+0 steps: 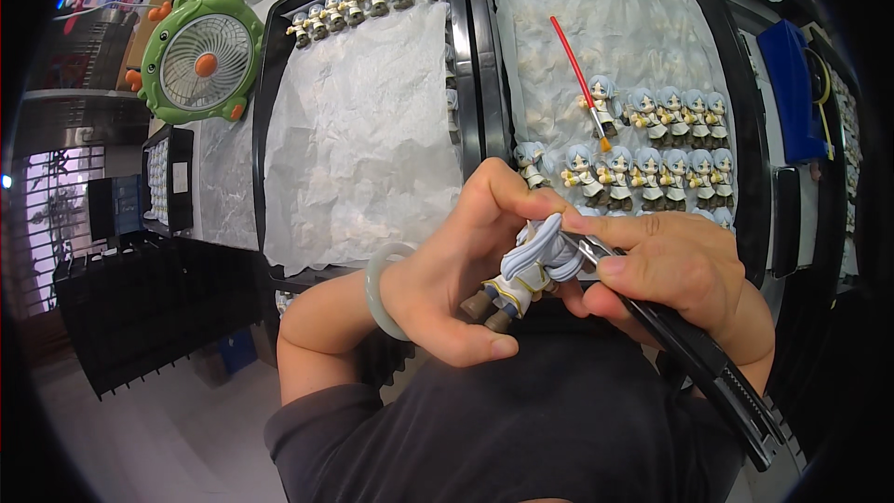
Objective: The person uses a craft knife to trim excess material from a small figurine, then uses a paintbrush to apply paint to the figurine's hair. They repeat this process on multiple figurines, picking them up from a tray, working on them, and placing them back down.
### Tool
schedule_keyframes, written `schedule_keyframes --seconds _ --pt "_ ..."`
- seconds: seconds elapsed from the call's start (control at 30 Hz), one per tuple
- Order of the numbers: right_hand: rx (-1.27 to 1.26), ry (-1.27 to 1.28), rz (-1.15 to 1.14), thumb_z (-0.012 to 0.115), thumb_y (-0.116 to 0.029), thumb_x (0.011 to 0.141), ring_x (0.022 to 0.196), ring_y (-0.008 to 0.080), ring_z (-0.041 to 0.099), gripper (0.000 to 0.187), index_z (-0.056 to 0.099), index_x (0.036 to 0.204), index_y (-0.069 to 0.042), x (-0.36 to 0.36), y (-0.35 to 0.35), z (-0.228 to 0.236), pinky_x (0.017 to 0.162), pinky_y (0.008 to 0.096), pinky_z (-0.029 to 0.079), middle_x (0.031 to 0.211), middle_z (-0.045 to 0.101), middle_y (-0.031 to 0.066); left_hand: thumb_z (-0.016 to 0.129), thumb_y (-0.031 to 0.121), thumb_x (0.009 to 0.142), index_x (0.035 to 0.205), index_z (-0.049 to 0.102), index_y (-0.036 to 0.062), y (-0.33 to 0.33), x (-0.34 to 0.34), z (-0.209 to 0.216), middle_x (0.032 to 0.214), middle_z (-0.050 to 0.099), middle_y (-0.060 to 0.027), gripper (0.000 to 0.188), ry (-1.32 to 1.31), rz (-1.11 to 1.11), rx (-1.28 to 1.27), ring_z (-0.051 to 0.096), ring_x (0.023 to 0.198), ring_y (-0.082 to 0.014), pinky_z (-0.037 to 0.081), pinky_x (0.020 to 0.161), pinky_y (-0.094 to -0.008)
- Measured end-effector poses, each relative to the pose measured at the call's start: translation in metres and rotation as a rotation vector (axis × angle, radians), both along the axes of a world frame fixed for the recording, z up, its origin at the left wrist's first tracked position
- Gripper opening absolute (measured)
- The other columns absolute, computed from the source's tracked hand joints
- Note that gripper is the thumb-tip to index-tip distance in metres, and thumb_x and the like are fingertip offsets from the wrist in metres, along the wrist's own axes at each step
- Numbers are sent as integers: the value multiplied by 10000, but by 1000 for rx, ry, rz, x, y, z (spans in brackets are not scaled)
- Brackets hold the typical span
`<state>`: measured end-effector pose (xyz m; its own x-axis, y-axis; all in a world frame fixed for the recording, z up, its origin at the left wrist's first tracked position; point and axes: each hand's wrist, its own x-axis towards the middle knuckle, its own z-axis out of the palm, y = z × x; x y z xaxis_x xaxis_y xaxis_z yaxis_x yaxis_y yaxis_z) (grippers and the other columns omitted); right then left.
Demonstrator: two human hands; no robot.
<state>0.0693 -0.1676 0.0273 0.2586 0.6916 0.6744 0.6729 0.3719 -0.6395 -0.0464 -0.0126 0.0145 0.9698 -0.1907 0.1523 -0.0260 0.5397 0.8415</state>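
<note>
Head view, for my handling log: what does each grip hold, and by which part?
Left grip: figure, by the head, though some contact is hidden. Right grip: knife, near its metal front end.

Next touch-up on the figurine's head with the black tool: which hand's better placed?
Right, likely: the right hand holds the black tool, its metal end close to the head of the figurine. The left hand is busy supporting the figurine.

Figure (523, 280): pale blue hair, white gold-trimmed coat, brown boots; tilted in your left hand (436, 270), boots toward lower left. Knife (687, 348): black, slanting in your right hand (684, 265), metal tip at the hair, contact unclear
</note>
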Motion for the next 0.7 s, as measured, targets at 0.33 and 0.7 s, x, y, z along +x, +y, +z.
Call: schedule_keyframes --seconds 0.33,0.7 --pt "-16 46 22 726 -135 611 562 176 578 314 525 846 -86 1 -1 3 463 240 445 882 608 127 655 74 613 1113 206 77 -1 0 -1 1108 350 -145 672 13 -29 -77 492 949 -265 427 802 -392" --pt "-34 -27 8 735 -132 586 592 177 589 320 539 832 -75 0 -1 4 462 243 451 841 611 145 655 71 611 1117 204 72 -2 -1 1 1113 343 -145 677 55 9 -45 481 961 -256 421 813 -381"
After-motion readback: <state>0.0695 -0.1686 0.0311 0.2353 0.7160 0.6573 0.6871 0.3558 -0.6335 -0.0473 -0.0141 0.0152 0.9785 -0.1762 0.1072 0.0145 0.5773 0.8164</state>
